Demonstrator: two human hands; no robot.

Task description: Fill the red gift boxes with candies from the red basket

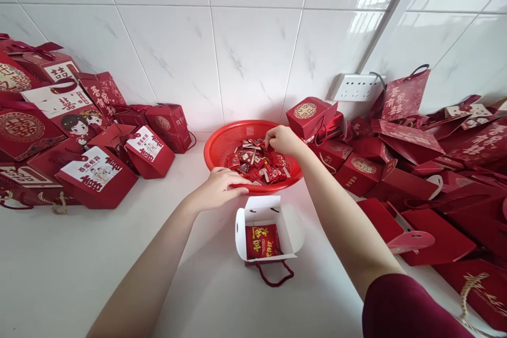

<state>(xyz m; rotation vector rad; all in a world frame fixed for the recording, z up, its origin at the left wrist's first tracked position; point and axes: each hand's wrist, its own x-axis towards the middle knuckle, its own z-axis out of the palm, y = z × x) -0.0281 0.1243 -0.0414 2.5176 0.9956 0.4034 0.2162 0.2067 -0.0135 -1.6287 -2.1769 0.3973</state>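
Note:
A round red plastic basket (214,142) stands by the tiled wall with many small wrapped candies (253,161) in it. My left hand (219,186) is at its near left rim, fingers over the edge and thumb below, gripping it lightly. Over the right side of the basket, my right hand (283,140) points down with its fingers pinched together among the candies; what is between the fingertips is hidden. Just in front of the basket sits an open gift box (263,216), white inside, with a dark red cord handle. Inside that box lies a red packet (262,241) with gold characters.
Red gift boxes (99,179) are stacked on the left of the white tabletop (166,243). More red boxes (364,169) crowd the right side, some with raised flaps and cord handles. A white power strip (356,87) is on the wall behind them.

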